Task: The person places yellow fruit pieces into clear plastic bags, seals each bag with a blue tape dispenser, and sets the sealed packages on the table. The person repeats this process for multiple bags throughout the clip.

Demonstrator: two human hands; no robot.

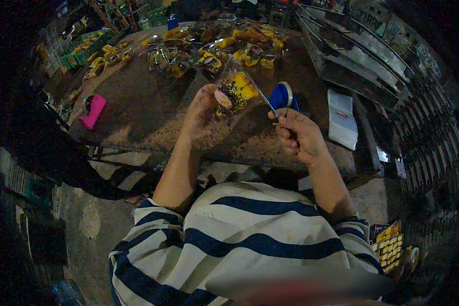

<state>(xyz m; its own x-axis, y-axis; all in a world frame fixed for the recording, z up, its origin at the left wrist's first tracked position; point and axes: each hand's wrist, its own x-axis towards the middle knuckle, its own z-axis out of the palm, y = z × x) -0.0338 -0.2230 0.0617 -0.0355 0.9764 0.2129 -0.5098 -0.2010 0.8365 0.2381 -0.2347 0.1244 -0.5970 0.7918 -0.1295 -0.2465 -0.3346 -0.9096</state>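
My left hand (pixel 201 106) is closed on the side of a clear plastic bag of yellow pastry pieces (pixel 237 92) with dark sprinkles and a pale oval label. My right hand (pixel 299 131) pinches the end of a thin straight pale line that runs up and left along the bag. It looks like the bag's edge pulled taut, though the picture is too dim to be sure. Both hands are raised over the near part of the brown table (pixel 137 115). Just beyond my right hand stands a blue tape dispenser (pixel 280 96) with a pale roll.
Several filled bags (pixel 209 61) lie heaped at the table's far side, others (pixel 104 58) at far left. A pink tape dispenser (pixel 93 111) sits at left. Flat clear bags (pixel 342 120) lie at right. Beyond are metal trays (pixel 352 53) and a green crate (pixel 79 56).
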